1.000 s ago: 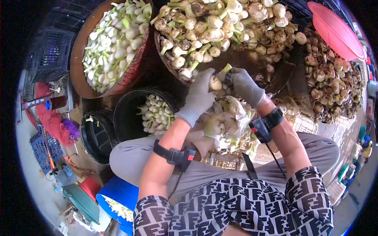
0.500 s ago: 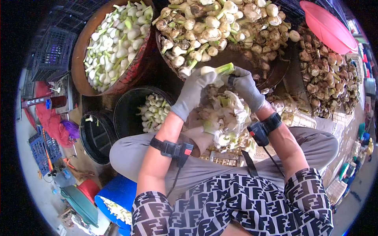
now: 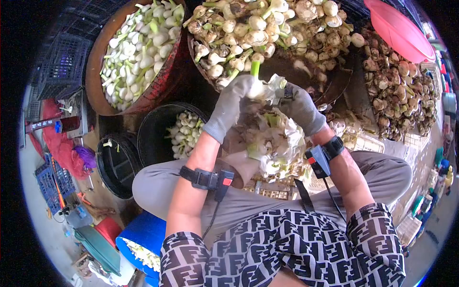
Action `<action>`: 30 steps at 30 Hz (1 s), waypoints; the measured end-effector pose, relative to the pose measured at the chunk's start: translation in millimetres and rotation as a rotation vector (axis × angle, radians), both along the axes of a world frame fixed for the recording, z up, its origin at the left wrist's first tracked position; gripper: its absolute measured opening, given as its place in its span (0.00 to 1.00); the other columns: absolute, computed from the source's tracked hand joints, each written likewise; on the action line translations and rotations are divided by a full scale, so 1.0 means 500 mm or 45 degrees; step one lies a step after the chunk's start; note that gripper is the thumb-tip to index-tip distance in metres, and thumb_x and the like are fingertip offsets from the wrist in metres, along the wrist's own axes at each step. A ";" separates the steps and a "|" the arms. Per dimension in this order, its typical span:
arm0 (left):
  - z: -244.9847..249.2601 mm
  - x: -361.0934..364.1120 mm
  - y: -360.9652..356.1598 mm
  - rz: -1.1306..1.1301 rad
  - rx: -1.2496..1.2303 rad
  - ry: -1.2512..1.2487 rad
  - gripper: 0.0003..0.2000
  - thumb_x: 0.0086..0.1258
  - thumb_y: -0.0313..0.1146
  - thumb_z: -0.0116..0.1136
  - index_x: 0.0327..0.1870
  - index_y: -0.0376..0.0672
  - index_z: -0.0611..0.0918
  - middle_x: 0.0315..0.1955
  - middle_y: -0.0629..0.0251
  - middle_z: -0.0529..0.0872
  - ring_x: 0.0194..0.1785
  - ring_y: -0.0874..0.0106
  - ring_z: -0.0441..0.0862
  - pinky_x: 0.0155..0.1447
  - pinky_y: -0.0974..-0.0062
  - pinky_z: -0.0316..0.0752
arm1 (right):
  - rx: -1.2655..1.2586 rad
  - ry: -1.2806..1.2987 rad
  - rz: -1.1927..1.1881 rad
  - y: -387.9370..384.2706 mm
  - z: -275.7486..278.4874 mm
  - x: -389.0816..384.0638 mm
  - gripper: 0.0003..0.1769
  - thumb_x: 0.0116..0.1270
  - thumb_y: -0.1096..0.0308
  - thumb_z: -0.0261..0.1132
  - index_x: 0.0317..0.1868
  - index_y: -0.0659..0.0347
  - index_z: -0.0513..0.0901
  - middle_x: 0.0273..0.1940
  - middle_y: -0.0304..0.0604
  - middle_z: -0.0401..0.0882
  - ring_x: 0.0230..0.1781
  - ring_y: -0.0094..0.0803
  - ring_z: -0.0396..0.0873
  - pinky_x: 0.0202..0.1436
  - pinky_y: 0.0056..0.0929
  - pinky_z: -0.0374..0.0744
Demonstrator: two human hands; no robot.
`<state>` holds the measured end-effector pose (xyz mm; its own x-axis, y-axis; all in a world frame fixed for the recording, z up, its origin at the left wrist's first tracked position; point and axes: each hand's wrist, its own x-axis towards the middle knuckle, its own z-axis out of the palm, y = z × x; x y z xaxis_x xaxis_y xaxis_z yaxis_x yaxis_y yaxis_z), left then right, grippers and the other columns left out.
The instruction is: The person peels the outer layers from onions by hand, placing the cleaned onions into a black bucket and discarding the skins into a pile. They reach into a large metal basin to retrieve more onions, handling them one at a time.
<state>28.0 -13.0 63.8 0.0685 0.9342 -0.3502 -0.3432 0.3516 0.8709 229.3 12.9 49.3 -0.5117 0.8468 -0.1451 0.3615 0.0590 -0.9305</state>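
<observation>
My left hand (image 3: 232,106), in a grey glove, is closed around a garlic bulb (image 3: 257,89) whose short green stem points up. My right hand (image 3: 301,109), gloved too, is closed at the bulb's right side on a loose flap of pale garlic skin (image 3: 276,88). Something small and dark shows by the right fingers; I cannot make out what it is. Below both hands lies a heap of stripped garlic skins (image 3: 282,141). Just beyond them, untrimmed garlic bulbs (image 3: 256,37) fill part of a wide round pan.
A rusty red drum (image 3: 93,81) holds peeled white garlic at the far left. Nearer stand a black bucket (image 3: 149,125) with some bulbs and another black tub (image 3: 114,179). Brownish garlic (image 3: 399,91) is piled right, below a pink basin (image 3: 399,31). A blue bucket (image 3: 143,232) stands lower left.
The garlic bulb has turned, so its green stem points up instead of right. A flap of skin has come away toward my right hand, which has shifted slightly right and down.
</observation>
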 end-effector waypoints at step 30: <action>-0.104 -0.049 0.017 0.389 -0.485 -1.062 0.23 0.67 0.48 0.47 0.50 0.35 0.75 0.43 0.53 0.81 0.43 0.55 0.79 0.46 0.55 0.75 | -0.166 -1.107 0.870 -0.086 0.128 -0.023 0.20 0.55 0.59 0.61 0.48 0.56 0.75 0.37 0.55 0.79 0.41 0.51 0.78 0.43 0.43 0.76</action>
